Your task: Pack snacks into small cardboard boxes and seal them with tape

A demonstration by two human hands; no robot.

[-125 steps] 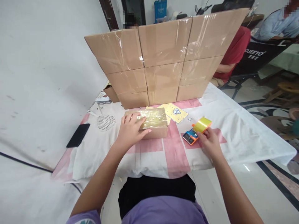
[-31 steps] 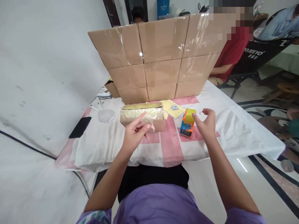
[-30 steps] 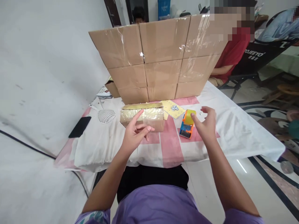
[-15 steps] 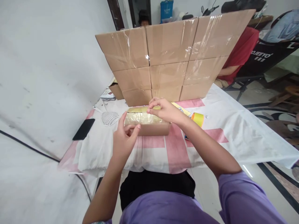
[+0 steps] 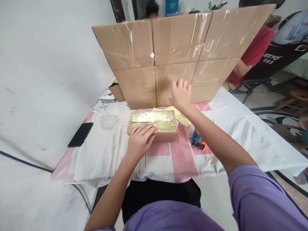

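Note:
A small cardboard box [image 5: 166, 137] sits on the cloth-covered table, its top covered with shiny clear tape. My left hand [image 5: 142, 137] lies over the box's front top edge, fingers stretched out flat on the tape. My right hand [image 5: 180, 93] is raised beyond the box, to its right, fingers apart and a little bent, with nothing seen in it. Behind it stands a tall cardboard wall [image 5: 176, 40] with seams and strips of clear tape. Near my right forearm lies a blue and orange tape dispenser [image 5: 197, 140], partly covered by the arm.
To the left are a white perforated paddle [image 5: 110, 122] and a black phone [image 5: 80, 134]. Yellow paper [image 5: 182, 119] lies behind the box. Another cardboard box [image 5: 117, 93] is at the back left. A person in a red top [image 5: 257, 48] sits at the right.
My right hand has lifted off the box top and moved up and away to the right. My left hand has gone from the box's left edge to lying flat on its top.

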